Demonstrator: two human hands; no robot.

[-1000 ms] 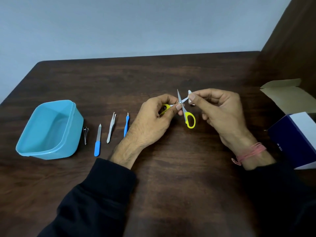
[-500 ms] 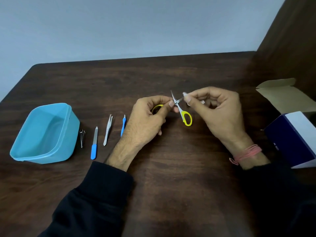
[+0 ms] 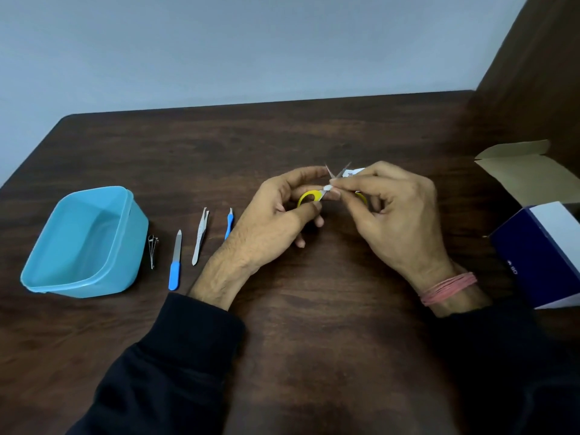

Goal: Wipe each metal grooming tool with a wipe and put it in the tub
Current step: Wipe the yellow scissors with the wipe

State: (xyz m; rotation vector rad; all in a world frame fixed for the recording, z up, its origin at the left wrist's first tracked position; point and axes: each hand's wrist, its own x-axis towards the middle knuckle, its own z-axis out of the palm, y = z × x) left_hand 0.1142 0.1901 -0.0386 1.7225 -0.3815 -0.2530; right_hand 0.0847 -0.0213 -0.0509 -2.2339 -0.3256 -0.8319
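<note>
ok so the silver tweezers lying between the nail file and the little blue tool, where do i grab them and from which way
Take the tweezers at mid-body, pinching across the two flat arms from straight above. They lie flat on the table, closed end toward you and tips pointing away, with bare wood either side before the nail file and the blue tool. I'd avoid the narrow tips, likely slippery and sharp.

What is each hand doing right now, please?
Left hand: closed, holding the scissors by a yellow handle.
Right hand: closed, pinching a small white wipe against the scissors.
</note>
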